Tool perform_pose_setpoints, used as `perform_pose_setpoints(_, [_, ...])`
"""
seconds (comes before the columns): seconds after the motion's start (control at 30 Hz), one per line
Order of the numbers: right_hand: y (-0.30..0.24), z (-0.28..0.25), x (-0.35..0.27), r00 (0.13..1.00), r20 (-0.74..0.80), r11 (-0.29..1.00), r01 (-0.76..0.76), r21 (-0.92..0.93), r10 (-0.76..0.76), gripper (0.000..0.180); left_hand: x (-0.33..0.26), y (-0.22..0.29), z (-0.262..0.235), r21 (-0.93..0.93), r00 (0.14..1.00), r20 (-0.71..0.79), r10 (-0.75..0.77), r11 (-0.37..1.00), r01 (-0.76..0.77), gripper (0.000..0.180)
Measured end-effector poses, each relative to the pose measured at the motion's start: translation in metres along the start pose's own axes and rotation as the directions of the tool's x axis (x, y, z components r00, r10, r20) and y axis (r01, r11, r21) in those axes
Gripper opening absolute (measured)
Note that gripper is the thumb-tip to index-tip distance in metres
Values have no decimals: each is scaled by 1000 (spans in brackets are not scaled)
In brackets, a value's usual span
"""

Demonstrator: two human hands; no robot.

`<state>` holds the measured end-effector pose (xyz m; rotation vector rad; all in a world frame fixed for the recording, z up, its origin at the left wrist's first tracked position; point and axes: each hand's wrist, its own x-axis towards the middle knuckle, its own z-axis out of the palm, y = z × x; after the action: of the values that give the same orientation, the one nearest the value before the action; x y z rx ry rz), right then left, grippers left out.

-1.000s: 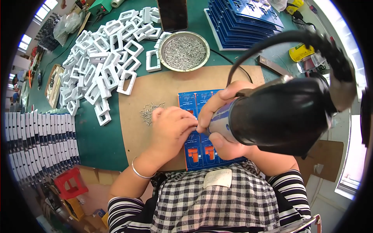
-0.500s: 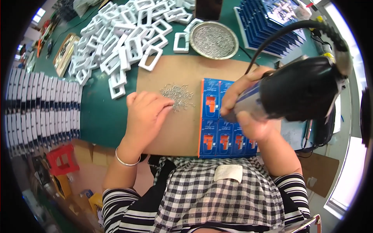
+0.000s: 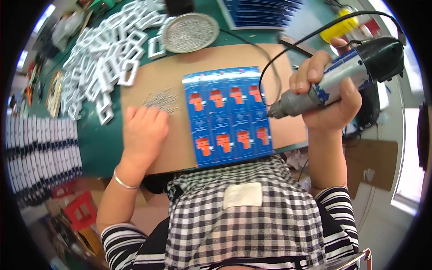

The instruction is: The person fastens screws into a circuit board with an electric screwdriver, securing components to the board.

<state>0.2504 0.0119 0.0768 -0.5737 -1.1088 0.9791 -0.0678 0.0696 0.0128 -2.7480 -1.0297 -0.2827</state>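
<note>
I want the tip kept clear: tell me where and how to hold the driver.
Grip the driver by its silver barrel, from the near side, as the right hand does: the barrel looks round between grey nose and black rear. The tip points left and the cord loops across the far side, so near seems safer.

Rectangular printed panel (image 3: 227,116): blue, with orange in two rows. Cylindrical metal power tool (image 3: 344,69): silver-grey and black, patched blue. Flat board (image 3: 177,139): tan. Counter (image 3: 96,148): green. Rectangular frames (image 3: 101,67): white. Cloth apron (image 3: 243,225): black-and-white check. Sleeves (image 3: 118,240): black-and-white stripes.
</note>
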Motion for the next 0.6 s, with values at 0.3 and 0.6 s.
perform_pose_setpoints(0.3, [-36,-26,-64,945,-324,995,79,68,-53,63,42,100,-31,-897,986,164,40,421,132,10])
perform_pose_setpoints(0.6, [-42,-29,-83,922,-371,992,124,19,-109,67,61,160,-2,-669,986,24,166,736,-107,15])
